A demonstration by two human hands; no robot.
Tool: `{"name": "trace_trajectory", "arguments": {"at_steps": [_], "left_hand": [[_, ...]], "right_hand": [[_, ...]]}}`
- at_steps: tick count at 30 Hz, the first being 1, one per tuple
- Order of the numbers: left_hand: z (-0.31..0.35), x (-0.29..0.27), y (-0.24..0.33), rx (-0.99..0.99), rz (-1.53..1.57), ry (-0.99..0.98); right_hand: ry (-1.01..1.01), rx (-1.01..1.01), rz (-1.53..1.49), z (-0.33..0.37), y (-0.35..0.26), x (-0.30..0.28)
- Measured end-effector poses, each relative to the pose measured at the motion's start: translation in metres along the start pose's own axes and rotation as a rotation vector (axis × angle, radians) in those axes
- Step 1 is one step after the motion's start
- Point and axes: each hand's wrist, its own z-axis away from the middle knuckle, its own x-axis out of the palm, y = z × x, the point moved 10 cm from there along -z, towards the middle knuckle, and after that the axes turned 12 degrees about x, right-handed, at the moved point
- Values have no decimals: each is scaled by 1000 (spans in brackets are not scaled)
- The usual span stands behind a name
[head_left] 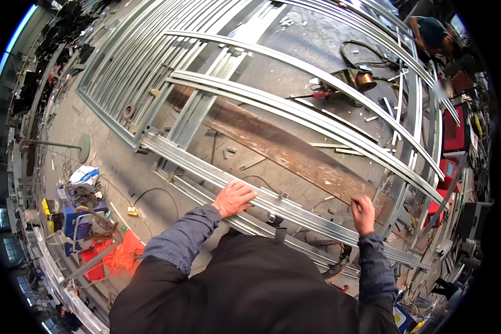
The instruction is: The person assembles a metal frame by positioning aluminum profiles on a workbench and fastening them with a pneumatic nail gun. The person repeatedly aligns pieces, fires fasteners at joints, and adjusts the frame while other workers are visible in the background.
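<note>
Two bare hands, the left hand [235, 197] and the right hand [363, 213], resting on one long grey metal channel [206, 167], one rusty steel plate [284, 147] lying beneath, one co-worker [431, 33] bending nearby, one blue welding machine [78, 214] standing aside

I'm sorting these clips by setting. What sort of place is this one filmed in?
Most likely a metal fabrication or welding workshop. Both hands, left hand and right hand, rest on a long galvanised steel rail of a large frame; a rusty steel plate and a blue machine sit on the concrete floor.
</note>
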Motion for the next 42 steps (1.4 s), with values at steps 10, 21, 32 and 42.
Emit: {"name": "trace_trajectory", "arguments": {"at_steps": [10,21,32,42], "left_hand": [[-5,-7,-1,-4,-17,-44],[-15,8,12,1,12,-30],[0,19,2,-41,-75,-183],[2,34,-2,-20,-51,-198]], "right_hand": [[210,-71,446,-199,4,69],[180,-143,752,-222,32,99],[178,-158,549,-216,11,98],[250,-602,375,-179,-26,118]]}}
